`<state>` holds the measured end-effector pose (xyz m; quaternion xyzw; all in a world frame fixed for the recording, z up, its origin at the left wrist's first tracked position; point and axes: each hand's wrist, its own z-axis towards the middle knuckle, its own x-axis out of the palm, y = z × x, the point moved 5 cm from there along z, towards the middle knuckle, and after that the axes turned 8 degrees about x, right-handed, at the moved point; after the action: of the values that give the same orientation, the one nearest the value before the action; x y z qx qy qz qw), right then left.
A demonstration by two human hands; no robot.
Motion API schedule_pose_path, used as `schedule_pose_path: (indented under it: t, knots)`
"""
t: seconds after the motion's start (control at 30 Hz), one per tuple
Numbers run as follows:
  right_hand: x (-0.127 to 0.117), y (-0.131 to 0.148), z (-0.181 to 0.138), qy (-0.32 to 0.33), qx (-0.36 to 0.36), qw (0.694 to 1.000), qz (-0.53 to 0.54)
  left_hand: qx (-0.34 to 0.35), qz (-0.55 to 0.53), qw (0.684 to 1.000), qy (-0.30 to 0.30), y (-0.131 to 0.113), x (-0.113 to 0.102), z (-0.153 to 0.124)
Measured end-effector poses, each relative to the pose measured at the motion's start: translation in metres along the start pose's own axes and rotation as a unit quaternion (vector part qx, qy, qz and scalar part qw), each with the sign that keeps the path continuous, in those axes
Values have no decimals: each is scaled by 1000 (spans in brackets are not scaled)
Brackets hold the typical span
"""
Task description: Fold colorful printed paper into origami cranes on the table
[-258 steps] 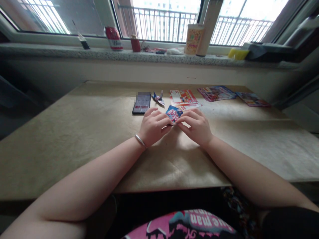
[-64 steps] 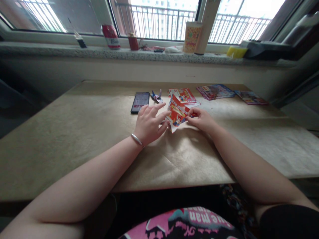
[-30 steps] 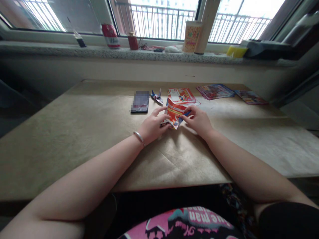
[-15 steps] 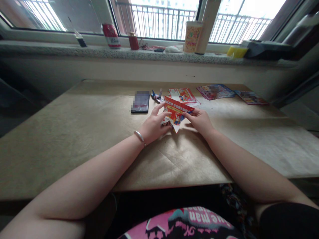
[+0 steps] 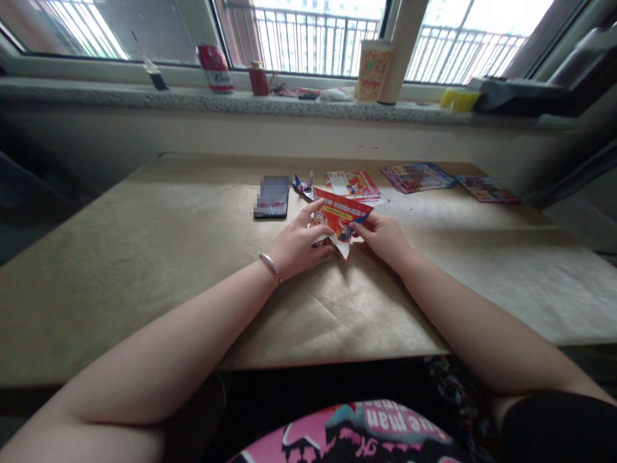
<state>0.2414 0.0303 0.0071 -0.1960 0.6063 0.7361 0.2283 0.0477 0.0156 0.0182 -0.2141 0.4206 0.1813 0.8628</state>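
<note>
Between my two hands is a folded paper flyer (image 5: 341,214), red with yellow and white print, its lower part coming to a white point. My left hand (image 5: 299,239) is closed on its left side, fingers over the front and below the edge. At the right corner, my right hand (image 5: 383,235) pinches the paper between thumb and fingers. Just behind the flyer lies a small folded paper figure (image 5: 303,188) with dark blue, pointed ends. A dark phone (image 5: 272,197) rests to the left of it.
Flat red flyers (image 5: 354,183) lie behind my hands on the beige tabletop (image 5: 168,257). Farther right are a stack of printed leaflets (image 5: 434,177) and another leaflet (image 5: 484,188). A red can (image 5: 215,69) and a patterned paper cup (image 5: 373,71) stand on the windowsill (image 5: 289,110).
The folded flyer has shifted slightly left and turned a little, its lower point moving right. My right hand has moved slightly left with it; both hands keep their hold.
</note>
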Motion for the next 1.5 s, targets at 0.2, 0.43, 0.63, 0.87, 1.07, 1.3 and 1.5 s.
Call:
schedule_pose_path:
  t: [0.2, 0.43, 0.63, 0.87, 1.07, 1.3, 1.5]
  knots:
    - [0, 0, -1, -20, -16, 997, -66, 4, 85, 996, 27, -8, -2, 0]
    - [-2, 3, 0, -40, -23, 998, -37, 17, 138, 989, 46, -14, 0, -1]
    - [-1, 0, 0, -34, -21, 999, 26, 6, 120, 992, 47, -11, 3, -1]
    - [3, 8, -2, -7, -39, 999, 27, 50, 113, 992, 30, -19, 2, 1]
    - [3, 9, -2, -27, -36, 999, -15, 92, 126, 986, 63, -31, 3, 4]
    - [6, 3, 1, -3, -23, 1000, -1, 116, 144, 979, 83, -30, 7, 5]
    - [7, 0, 3, 5, -7, 1000, 4, 102, 125, 982, 94, -23, 12, 4]
